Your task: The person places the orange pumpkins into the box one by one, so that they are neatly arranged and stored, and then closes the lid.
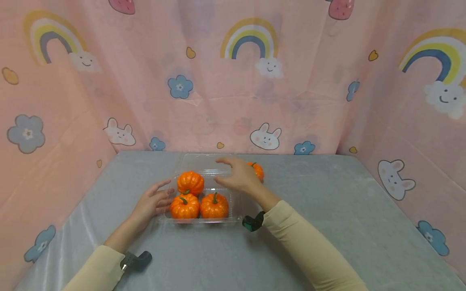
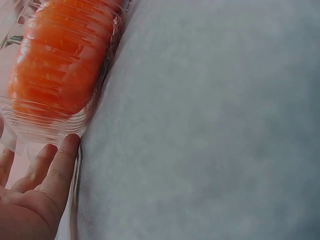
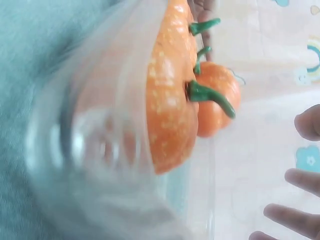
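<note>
Three small orange pumpkins with green stems sit in a clear plastic box (image 1: 236, 208): one at the back left (image 1: 190, 182), one at the front left (image 1: 185, 207) and one at the front right (image 1: 214, 206). My left hand (image 1: 151, 202) touches the box's left side with extended fingers; the left wrist view shows its fingertips (image 2: 70, 145) against the ribbed wall. Over the back right of the box is my right hand (image 1: 238, 176), thumb and fingers apart, holding nothing. Just beyond it, another pumpkin (image 1: 257, 171) is partly hidden by that hand.
The box's clear lid (image 1: 200, 162) lies folded back behind it. A grey cloth (image 1: 327, 210) covers the table. Pink patterned curtain (image 1: 211, 101) rises along the back and both sides. Dark wrist cameras (image 1: 253, 221) are strapped on at both cuffs.
</note>
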Demonstrator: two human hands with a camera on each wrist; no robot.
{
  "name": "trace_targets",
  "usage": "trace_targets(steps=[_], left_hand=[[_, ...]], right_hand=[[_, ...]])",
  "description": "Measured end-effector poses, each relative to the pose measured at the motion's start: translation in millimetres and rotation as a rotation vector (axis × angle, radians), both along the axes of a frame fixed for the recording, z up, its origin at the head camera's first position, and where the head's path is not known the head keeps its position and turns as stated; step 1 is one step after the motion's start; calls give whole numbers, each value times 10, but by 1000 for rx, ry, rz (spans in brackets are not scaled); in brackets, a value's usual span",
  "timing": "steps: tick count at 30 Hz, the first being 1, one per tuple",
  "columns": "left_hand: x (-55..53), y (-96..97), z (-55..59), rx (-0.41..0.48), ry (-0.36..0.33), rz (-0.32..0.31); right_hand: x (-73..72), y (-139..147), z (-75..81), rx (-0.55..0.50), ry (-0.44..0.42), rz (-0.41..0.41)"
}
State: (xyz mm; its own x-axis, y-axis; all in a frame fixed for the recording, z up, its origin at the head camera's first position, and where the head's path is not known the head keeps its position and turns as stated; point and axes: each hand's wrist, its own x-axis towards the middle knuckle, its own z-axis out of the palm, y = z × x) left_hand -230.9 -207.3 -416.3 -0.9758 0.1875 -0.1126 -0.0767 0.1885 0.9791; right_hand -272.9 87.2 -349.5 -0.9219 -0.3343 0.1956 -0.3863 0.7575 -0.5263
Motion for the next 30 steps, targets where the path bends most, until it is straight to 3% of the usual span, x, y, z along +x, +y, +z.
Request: trace_targets(steps=[10, 19, 30], left_hand=[[-2, -4, -36, 20, 3, -1], [-3, -4, -41, 10, 4, 2], [-5, 10, -21, 2, 1, 14]], right_hand=[[-2, 238, -4, -60, 54, -60], [-15, 441, -12, -110, 41, -132], [-63, 679, -170, -113, 44, -194]])
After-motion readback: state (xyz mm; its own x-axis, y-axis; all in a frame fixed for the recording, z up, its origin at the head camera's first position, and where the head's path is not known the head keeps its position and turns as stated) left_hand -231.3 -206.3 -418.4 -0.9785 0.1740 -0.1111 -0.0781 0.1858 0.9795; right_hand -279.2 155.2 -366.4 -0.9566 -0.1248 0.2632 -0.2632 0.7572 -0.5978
